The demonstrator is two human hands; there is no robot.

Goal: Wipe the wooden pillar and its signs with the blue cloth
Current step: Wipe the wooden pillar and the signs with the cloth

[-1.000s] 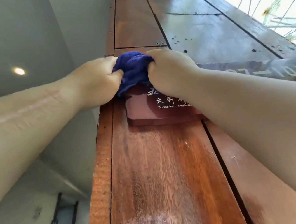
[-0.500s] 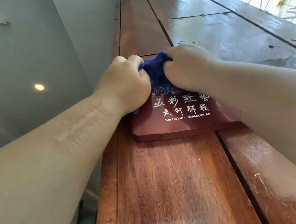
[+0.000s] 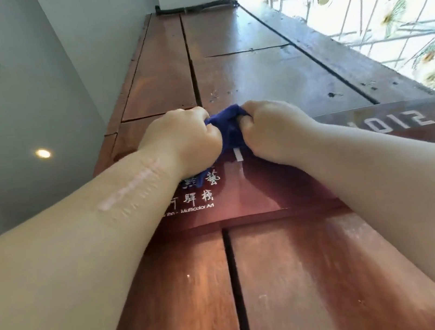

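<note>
The blue cloth (image 3: 229, 127) is bunched tight between both hands now, left hand (image 3: 182, 139) and right hand (image 3: 273, 127) each clenched on it, pressed at the top edge of the red sign (image 3: 243, 189). A moment ago the white lettering sat clear of the left forearm; now that arm covers its left part and the pair has slid rightward across the sign. So the sign is getting its pass. The wooden pillar (image 3: 286, 282) runs long and straight up toward the ceiling, planks lengthwise, with a second sign (image 3: 391, 121) on the adjoining right face, likely next.
</note>
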